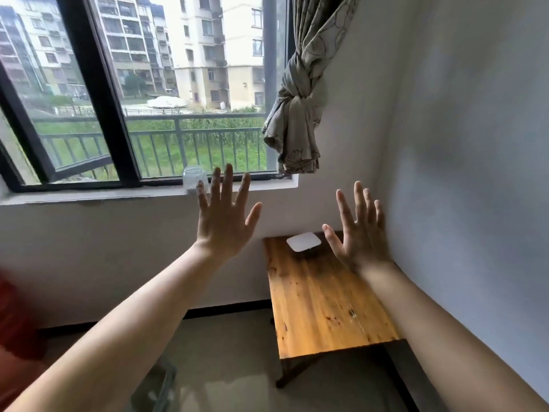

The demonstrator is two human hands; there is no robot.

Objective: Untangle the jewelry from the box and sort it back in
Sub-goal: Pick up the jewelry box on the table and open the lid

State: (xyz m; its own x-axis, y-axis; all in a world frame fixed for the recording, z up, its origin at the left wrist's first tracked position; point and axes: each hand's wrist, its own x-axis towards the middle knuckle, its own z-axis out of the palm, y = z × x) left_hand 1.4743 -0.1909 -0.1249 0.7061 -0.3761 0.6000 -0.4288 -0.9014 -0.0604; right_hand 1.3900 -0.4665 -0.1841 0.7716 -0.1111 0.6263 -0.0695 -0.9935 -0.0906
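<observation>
A small white box [303,241] with rounded corners lies closed at the far end of a narrow wooden table [323,304]. No jewelry shows. My left hand [224,217] is raised in the air with fingers spread, left of the table and holding nothing. My right hand [358,230] is also raised with fingers apart, just right of the white box and above the table's far end, empty.
A glass jar [193,179] stands on the window sill behind my left hand. A knotted curtain [297,114] hangs above the table. A white wall [475,173] runs along the table's right side. Something red [17,322] sits at the left edge.
</observation>
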